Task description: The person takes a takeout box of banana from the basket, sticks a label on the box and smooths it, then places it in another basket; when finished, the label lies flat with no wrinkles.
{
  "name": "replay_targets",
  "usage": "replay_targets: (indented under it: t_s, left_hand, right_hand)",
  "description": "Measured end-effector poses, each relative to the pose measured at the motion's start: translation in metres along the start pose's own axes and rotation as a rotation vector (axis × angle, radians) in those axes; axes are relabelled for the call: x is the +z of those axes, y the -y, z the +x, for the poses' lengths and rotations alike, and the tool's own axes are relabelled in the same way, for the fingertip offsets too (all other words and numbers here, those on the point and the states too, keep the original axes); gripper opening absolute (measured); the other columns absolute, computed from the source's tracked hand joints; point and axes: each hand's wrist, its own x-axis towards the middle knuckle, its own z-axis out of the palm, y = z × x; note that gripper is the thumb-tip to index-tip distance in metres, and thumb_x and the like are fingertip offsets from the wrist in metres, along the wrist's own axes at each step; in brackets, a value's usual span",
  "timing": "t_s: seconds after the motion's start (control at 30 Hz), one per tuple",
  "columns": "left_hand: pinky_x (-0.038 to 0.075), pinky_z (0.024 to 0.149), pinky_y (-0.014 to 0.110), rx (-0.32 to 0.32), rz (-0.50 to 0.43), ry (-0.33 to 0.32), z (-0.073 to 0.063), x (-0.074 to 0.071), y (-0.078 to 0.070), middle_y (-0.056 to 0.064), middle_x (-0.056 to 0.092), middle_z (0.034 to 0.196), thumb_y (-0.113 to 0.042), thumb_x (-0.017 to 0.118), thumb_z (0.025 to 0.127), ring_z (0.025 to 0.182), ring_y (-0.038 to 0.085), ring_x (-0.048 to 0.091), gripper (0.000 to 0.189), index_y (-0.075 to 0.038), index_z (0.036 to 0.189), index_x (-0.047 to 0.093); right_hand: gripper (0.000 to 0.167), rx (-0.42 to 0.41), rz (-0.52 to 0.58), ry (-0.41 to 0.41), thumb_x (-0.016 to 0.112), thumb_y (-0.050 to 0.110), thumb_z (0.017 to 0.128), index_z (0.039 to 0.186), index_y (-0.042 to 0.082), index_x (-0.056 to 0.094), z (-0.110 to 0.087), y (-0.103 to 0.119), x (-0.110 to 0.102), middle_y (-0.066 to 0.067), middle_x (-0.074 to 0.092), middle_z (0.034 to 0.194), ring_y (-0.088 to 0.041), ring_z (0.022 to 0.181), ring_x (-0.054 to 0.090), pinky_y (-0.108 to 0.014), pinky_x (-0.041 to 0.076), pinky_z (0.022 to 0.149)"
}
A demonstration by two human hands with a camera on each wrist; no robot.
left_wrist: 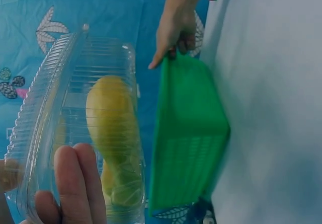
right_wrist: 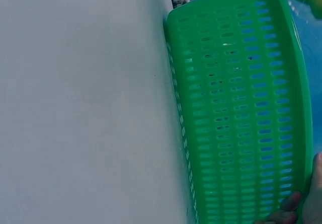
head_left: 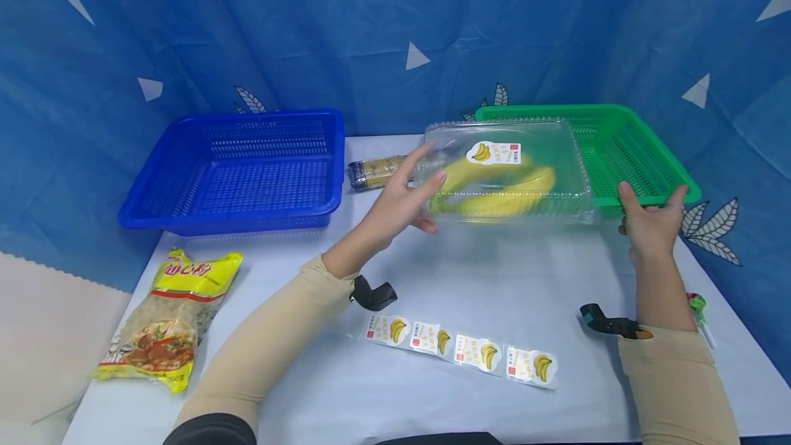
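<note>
My left hand (head_left: 402,198) grips the left end of a clear plastic clamshell box (head_left: 575,184). Inside it lie yellow bananas (head_left: 494,201), and a banana sticker (head_left: 494,153) is on the lid. In the left wrist view the box (left_wrist: 75,83) appears raised beside the green basket (left_wrist: 191,113), with the left fingers (left_wrist: 73,183) against its wall. The right hand (head_left: 655,225) pinches the front rim of the green basket (head_left: 661,156) near its right corner. Part of that basket is hidden behind the box in the head view.
A blue basket (head_left: 231,218) stands at the back left, with a small wrapped packet (head_left: 377,174) beside it. A yellow noodle bag (head_left: 169,321) lies front left. A strip of banana stickers (head_left: 460,349) lies at the front. Past the right forearm is a lollipop (head_left: 698,307).
</note>
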Motion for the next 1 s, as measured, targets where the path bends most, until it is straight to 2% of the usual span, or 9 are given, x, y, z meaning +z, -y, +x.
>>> replay_targets:
  t_s: [0.3,0.43,0.6,0.7,0.83,1.0]
  left_hand:
    - [0.06,0.059,0.043,0.037,-0.029,0.001,0.046,0.029,-0.011,-0.009,0.011,0.165,-0.051,0.059,0.096,0.053,0.027,0.062,0.062,-0.052,0.15,0.028]
    - [0.061,0.059,0.04,0.001,-0.03,0.013,0.062,0.044,-0.021,-0.007,0.009,0.167,-0.05,0.057,0.098,0.054,0.026,0.064,0.064,-0.05,0.152,0.024]
    - [0.06,0.06,0.038,-0.052,-0.04,0.012,0.071,0.062,-0.037,-0.001,0.011,0.168,-0.044,0.054,0.101,0.053,0.027,0.063,0.065,-0.044,0.156,0.021]
    - [0.061,0.063,0.04,-0.059,-0.042,-0.006,0.083,0.073,-0.033,0.001,0.018,0.166,-0.048,0.055,0.099,0.054,0.029,0.063,0.065,-0.048,0.154,0.022]
    - [0.061,0.066,0.043,-0.061,-0.043,-0.031,0.103,0.086,-0.019,0.002,0.022,0.165,-0.056,0.057,0.096,0.056,0.029,0.067,0.065,-0.055,0.151,0.022]
    - [0.061,0.063,0.04,-0.078,-0.03,-0.044,0.114,0.097,-0.016,0.0,0.023,0.165,-0.057,0.056,0.095,0.059,0.028,0.069,0.065,-0.056,0.15,0.022]
  right_hand:
    - [0.112,-0.001,-0.012,-0.005,0.073,0.049,0.083,0.153,0.047,-0.014,0.001,0.0,0.0,0.01,0.045,0.055,-0.009,0.044,0.041,-0.02,0.042,0.046]
    - [0.11,0.0,-0.017,-0.01,0.071,0.05,0.083,0.153,0.048,-0.014,0.001,0.0,0.001,0.01,0.046,0.057,-0.009,0.045,0.042,-0.02,0.043,0.046]
    - [0.11,-0.008,-0.008,-0.012,0.07,0.052,0.082,0.154,0.047,-0.013,-0.001,0.0,0.001,0.01,0.046,0.058,-0.009,0.046,0.042,-0.019,0.043,0.046]
    - [0.109,-0.016,0.006,-0.006,0.07,0.051,0.082,0.154,0.047,-0.013,-0.002,0.0,0.001,0.01,0.046,0.058,-0.009,0.046,0.042,-0.019,0.042,0.046]
    - [0.108,-0.036,0.037,-0.005,0.07,0.049,0.084,0.154,0.046,-0.012,-0.003,-0.001,0.002,0.009,0.044,0.056,-0.009,0.043,0.039,-0.02,0.04,0.045]
    - [0.107,-0.059,0.067,-0.004,0.07,0.047,0.085,0.155,0.045,-0.011,-0.004,-0.002,0.002,0.008,0.042,0.054,-0.01,0.041,0.036,-0.02,0.038,0.044]
